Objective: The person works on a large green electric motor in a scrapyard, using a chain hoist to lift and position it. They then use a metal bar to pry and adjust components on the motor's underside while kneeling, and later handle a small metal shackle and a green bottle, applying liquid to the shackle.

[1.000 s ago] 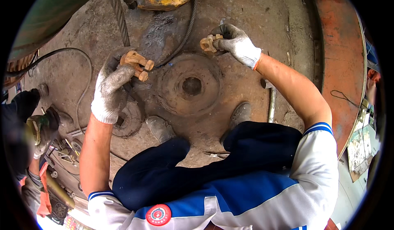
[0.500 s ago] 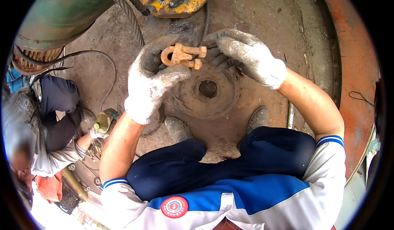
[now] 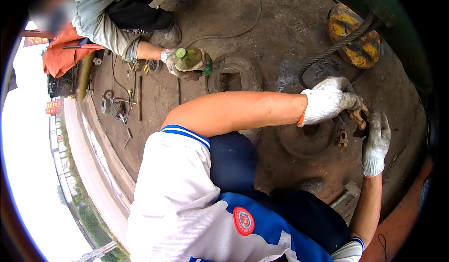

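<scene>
My left hand (image 3: pixel 331 99), in a dirty white knit glove, reaches across to the right and grips a rusty wire rope clip (image 3: pixel 359 116) in its fingers. Close against the clip's right side is my gloved right hand (image 3: pixel 377 142), its fingers stretched upward and its darkened palm side toward the clip. Just below the left fingers, a small rusty metal piece (image 3: pixel 343 139) lies on the floor. A thick steel wire rope (image 3: pixel 329 51) runs down from the upper right toward my left hand, and its lower part is hidden there.
A yellow and black hook block (image 3: pixel 353 35) stands at the upper right beside a dark green cylinder (image 3: pixel 397 14). At upper left a co-worker's gloved hand holds a green bottle (image 3: pixel 187 60). A hammer-like tool (image 3: pixel 347 192) lies near my right knee. Hoses and tools lie at left.
The view has swung to the left, bringing in the co-worker and the roadside. My left hand still holds the clip, now turned and partly covered by its fingers. My right hand stays close by.
</scene>
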Demonstrator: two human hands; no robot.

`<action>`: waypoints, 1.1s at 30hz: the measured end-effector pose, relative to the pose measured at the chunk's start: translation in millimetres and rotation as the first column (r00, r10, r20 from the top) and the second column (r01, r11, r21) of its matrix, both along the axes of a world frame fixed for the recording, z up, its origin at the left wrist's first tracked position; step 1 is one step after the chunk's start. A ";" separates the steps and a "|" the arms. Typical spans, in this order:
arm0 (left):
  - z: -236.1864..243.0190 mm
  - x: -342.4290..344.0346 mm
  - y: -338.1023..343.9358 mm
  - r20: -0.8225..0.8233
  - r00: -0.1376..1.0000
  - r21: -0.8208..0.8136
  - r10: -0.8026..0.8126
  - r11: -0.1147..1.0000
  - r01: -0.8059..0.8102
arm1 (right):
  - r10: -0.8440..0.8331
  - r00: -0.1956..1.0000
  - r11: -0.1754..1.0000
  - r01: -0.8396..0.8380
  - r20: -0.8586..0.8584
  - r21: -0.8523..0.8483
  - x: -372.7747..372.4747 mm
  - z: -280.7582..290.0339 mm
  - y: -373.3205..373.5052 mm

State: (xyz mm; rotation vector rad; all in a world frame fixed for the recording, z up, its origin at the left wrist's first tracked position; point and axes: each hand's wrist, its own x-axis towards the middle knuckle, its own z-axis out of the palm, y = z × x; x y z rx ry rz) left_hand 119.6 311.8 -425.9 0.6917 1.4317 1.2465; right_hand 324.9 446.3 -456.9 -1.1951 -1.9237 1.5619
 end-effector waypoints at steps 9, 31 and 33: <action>-43.2 -5.2 19.0 -0.150 0.980 0.229 0.132 0.969 -0.095 | 0.196 0.967 0.976 -0.176 -0.166 0.128 -27.3 21.9 21.1; -51.4 14.2 44.4 0.566 0.804 -0.050 0.181 0.981 -0.186 | 0.400 0.914 0.662 -0.340 0.068 0.668 -8.9 32.1 34.1; -54.9 12.5 45.4 0.565 0.815 -0.003 0.132 0.987 -0.158 | 0.328 0.934 0.670 -0.333 0.138 0.663 -13.7 33.4 29.4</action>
